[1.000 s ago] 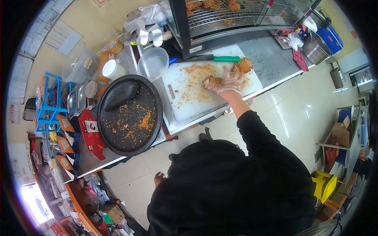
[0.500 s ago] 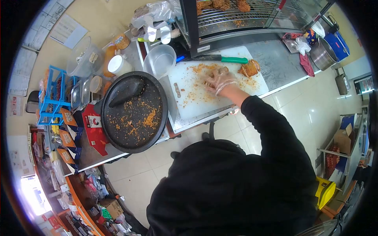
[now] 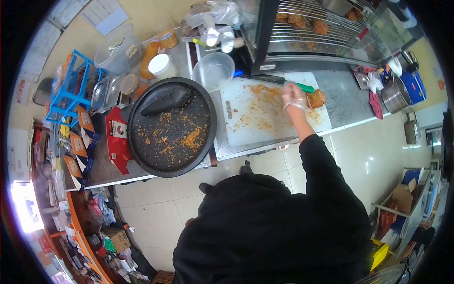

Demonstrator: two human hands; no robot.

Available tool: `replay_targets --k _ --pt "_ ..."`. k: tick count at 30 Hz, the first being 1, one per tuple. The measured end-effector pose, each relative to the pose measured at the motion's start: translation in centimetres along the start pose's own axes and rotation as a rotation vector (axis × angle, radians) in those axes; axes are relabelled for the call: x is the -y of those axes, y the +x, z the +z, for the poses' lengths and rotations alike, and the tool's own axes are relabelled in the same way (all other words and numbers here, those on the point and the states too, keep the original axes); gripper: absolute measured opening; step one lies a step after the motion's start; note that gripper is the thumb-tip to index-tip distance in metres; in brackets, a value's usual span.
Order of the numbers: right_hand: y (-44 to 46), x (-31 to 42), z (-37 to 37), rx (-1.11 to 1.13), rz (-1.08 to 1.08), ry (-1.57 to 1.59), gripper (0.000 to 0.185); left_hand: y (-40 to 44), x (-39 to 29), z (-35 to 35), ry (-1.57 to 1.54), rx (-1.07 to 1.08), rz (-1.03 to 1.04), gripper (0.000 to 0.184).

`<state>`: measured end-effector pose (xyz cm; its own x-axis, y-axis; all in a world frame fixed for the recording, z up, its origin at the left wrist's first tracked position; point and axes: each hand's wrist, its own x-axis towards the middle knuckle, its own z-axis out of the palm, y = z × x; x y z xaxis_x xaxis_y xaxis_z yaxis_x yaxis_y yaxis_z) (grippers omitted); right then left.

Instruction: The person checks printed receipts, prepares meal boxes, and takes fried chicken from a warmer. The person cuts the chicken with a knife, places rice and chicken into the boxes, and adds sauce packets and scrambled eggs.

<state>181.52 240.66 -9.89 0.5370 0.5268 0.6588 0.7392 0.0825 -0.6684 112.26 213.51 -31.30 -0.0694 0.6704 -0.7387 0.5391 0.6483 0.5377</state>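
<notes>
My right hand (image 3: 294,98), in a clear plastic glove, is closed at the blade end of the green handle of a knife (image 3: 305,88). The knife lies along the top edge of a white cutting board (image 3: 250,135) strewn with orange crumbs. Just right of the hand, a browned piece of fried food (image 3: 316,99) rests on the board. Only a sliver of my left hand (image 3: 189,221) shows beside the black clothing, its fingers hidden.
A round black pan (image 3: 172,168) with crumbs stands left of the board. Behind are a clear container (image 3: 213,70), a white-lidded tub (image 3: 161,66) and a glass cabinet (image 3: 302,64) with fried pieces on racks. A metal pot (image 3: 395,96) stands at the right.
The camera view has turned. My right hand has moved from the middle of the board to the knife handle. The piece formerly under its fingers no longer shows on the board.
</notes>
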Motion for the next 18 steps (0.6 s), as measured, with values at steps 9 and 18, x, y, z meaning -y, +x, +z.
replay_targets --k 9,18 --pt "9.6 25.7 6.2 0.621 0.974 1.531 0.031 -0.6 2.6 -2.0 -0.404 -0.124 -0.194 0.044" --pt "-0.5 60.9 28.1 1.539 0.709 1.631 0.036 -2.7 12.8 -4.9 -0.847 -0.438 -0.283 0.034"
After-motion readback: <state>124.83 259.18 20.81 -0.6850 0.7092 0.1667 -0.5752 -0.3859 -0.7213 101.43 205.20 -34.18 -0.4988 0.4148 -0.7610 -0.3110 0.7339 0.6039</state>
